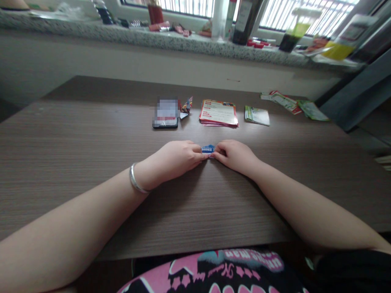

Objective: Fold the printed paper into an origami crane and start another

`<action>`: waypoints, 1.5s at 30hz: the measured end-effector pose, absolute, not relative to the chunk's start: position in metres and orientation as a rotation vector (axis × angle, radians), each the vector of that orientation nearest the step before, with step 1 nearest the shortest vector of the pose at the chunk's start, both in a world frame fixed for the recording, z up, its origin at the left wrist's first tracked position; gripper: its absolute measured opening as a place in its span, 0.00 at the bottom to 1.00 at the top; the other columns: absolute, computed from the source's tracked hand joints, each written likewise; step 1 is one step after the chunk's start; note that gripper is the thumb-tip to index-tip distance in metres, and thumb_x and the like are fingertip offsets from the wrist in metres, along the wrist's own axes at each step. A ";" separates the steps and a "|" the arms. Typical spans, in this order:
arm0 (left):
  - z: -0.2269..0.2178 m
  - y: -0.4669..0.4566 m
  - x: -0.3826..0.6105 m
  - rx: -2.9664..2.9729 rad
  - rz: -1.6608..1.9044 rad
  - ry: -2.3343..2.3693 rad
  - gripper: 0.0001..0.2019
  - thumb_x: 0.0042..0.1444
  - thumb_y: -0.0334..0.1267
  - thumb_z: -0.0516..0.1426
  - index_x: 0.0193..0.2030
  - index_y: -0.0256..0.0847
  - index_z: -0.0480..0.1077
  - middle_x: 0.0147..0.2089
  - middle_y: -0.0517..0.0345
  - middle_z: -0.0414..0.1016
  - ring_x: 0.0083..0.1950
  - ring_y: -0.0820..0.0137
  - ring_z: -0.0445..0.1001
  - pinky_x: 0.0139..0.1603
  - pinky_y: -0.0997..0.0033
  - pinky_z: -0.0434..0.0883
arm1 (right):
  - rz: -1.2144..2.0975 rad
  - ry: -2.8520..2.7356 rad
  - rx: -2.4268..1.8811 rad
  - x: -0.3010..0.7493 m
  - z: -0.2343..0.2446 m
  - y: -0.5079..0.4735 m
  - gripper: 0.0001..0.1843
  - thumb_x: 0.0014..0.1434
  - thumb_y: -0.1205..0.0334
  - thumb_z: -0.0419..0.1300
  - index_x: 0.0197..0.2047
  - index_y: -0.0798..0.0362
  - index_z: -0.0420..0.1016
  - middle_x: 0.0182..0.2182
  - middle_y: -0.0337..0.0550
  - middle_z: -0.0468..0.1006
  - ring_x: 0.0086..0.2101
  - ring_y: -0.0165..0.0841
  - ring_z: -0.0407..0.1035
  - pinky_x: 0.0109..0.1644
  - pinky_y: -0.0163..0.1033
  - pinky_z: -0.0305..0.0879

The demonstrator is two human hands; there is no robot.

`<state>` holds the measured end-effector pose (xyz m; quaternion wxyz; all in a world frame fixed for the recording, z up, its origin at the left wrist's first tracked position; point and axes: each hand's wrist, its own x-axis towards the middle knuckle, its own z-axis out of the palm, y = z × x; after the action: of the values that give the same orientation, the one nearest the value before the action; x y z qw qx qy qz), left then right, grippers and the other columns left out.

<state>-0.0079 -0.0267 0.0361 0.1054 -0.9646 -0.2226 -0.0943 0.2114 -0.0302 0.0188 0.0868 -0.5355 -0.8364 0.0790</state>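
At frame centre, on the brown wood-grain table (91,162), a small blue printed paper piece (208,149) sits low against the tabletop, held from both sides. Left hand (174,156): fingers curled closed, thumb and fingertips pinching the paper's left edge; a silver bangle (134,181) sits on that wrist. Right hand (235,155): likewise closed, fingertips pinching the right edge. Only a narrow blue strip with white print shows between the two hands, so the state of its folds cannot be read. Above centre lie a black phone (165,116), a folded multi-coloured paper figure (186,106) just beside it, a stack of red-and-white leaflets (218,113) and, further right, a few green leaflets (257,115), all well apart from the hands. Judgement on technique: with a piece this small, the pinch looks best kept at the very fingertips, with the edges matched before any pressure goes on. The tabletop can serve as a backing, so that a crease sets flat rather than curved. Even pressure from both sides should stop the paper skewing or tearing.
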 end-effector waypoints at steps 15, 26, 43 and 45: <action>0.033 -0.033 -0.005 -2.758 -0.135 -0.730 0.12 0.65 0.34 0.51 0.49 0.44 0.74 0.41 0.56 0.77 0.38 0.67 0.76 0.34 0.69 0.67 | 0.119 -2.540 -1.640 0.205 0.021 -0.030 0.13 0.63 0.53 0.54 0.33 0.51 0.74 0.34 0.44 0.79 0.35 0.37 0.69 0.33 0.38 0.53; 0.030 -0.041 0.003 -2.739 -0.062 -0.876 0.11 0.66 0.33 0.49 0.46 0.39 0.73 0.39 0.54 0.76 0.37 0.64 0.75 0.31 0.67 0.65 | 0.091 -2.574 -1.670 0.202 0.021 -0.029 0.14 0.64 0.53 0.54 0.35 0.52 0.74 0.35 0.44 0.79 0.38 0.37 0.70 0.35 0.38 0.55; 0.032 -0.045 0.007 -2.731 -0.069 -0.949 0.13 0.64 0.29 0.49 0.46 0.37 0.74 0.42 0.50 0.74 0.41 0.63 0.72 0.34 0.67 0.69 | 0.076 -2.510 -1.435 0.209 0.017 -0.034 0.06 0.62 0.61 0.56 0.38 0.53 0.72 0.35 0.43 0.76 0.36 0.34 0.68 0.37 0.37 0.56; 0.031 -0.044 0.007 -2.729 -0.081 -0.942 0.13 0.64 0.30 0.49 0.45 0.37 0.74 0.42 0.50 0.74 0.41 0.63 0.72 0.34 0.66 0.69 | 0.051 -2.534 -1.341 0.214 0.016 -0.034 0.07 0.63 0.63 0.55 0.38 0.53 0.74 0.36 0.44 0.77 0.36 0.34 0.69 0.39 0.37 0.57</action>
<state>0.0065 -0.0441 0.0310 0.1265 -0.9373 -0.3235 -0.0277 0.2137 -0.0342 0.0162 0.1368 -0.4633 -0.8754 0.0175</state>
